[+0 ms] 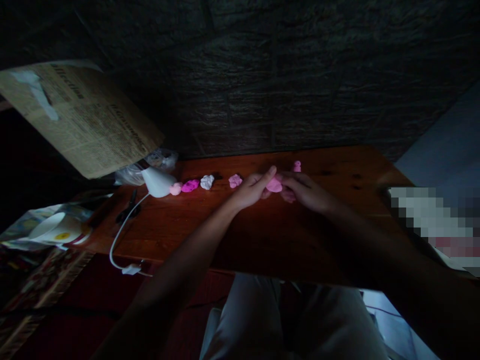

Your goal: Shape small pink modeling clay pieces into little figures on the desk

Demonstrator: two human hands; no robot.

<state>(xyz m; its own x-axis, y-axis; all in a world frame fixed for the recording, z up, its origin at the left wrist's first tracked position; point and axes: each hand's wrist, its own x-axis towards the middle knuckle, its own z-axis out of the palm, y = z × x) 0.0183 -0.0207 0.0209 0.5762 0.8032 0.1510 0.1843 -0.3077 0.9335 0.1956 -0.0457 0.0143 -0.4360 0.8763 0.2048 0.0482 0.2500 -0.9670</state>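
Observation:
Between my two hands, above the wooden table, is a flattened piece of pink modelling clay. My left hand pinches its left side, thumb on top. From the right, my right hand grips the same piece, its fingers partly hidden. Just behind my right hand lies a small pink clay shape. Left of my hands sit a pink clay lump, a white lump, a magenta lump and a pale pink lump.
A white lamp with a newspaper-print shade stands at the left, its cable hanging over the front edge. Dark scissors lie nearby. A white paper cup is at the far left. A dark stone-patterned wall rises behind.

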